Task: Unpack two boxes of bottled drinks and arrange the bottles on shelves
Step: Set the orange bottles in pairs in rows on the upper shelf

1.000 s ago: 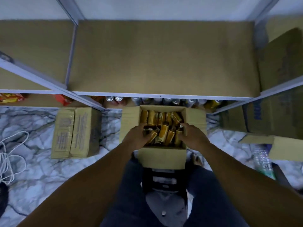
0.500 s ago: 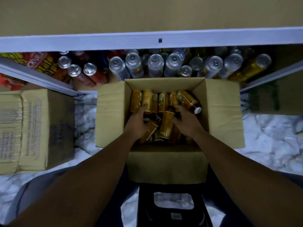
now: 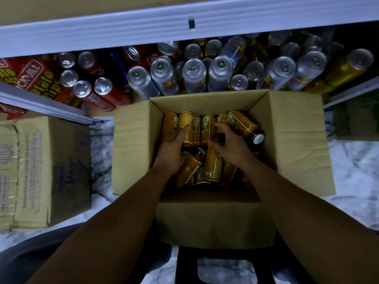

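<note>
Bottles (image 3: 207,128), amber with gold labels and dark caps, sit in the open box (image 3: 297,140) in the head view. Some stand along its far wall and others lie tumbled across each other nearer me. Both my hands are inside the open box.

My right hand (image 3: 229,144) has its fingers (image 3: 223,129) curled over the cap and neck of a leaning bottle (image 3: 213,167) in the box's middle, clamped on it. My left hand (image 3: 174,146) lies on the bottles toward the box's left wall, one digit stretched along a standing one. The rest of its fingers are hidden under the palm, so I cannot tell if they hold anything.

I judge the clean way is to draw the leaning bottle up by its neck, clear of its neighbours, so the loose ones do not slide. I should also get a firm hold with the left before lifting.

Beyond the open box's far wall, a low shelf (image 3: 143,27) is crowded with cans (image 3: 192,72). Left of the open box stands a closed box (image 3: 41,171), its contents unseen.
</note>
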Tool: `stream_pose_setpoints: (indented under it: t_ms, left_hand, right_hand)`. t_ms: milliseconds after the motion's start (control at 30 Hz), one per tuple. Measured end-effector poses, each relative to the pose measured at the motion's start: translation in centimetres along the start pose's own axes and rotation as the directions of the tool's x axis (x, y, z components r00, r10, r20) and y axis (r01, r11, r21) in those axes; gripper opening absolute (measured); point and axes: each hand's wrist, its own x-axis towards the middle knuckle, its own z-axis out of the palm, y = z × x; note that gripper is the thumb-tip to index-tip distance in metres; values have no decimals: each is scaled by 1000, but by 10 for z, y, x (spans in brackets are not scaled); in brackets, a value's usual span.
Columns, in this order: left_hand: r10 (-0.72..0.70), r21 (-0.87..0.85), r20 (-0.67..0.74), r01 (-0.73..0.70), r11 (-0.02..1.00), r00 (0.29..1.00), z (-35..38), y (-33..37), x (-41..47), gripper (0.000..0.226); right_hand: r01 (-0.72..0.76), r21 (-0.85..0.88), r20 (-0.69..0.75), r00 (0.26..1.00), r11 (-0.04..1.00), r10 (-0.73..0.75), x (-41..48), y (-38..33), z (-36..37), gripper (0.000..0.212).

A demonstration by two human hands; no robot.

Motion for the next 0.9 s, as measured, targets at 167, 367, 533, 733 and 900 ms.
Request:
stream_pose_setpoints:
  t_ms: [167,367,533,733,900]
  left_hand:
    - [-5,-101,-52,0,995,999,3,4,-7,83]
    - [-19,-198,-155,-13,980,988,2,8,-6,73]
    - [1,-330,-251,-86,940,968,-3,7,7,62]
    - [31,-392,-384,-194,899,923,-20,16,21,35]
    - [53,-359,-476,-249,899,878,-16,14,25,21]
  right_hand:
    - [73,11,-58,996,997,-72,-5,2,10,75]
    - [134,215,-241,967,967,-80,-13,3,13,76]
    - [253,228,-337,927,940,-167,-2,-7,7,76]
    - [185,259,-316,944,948,-98,7,-7,0,80]
    - [194,222,-295,947,956,-124,8,-5,-1,68]
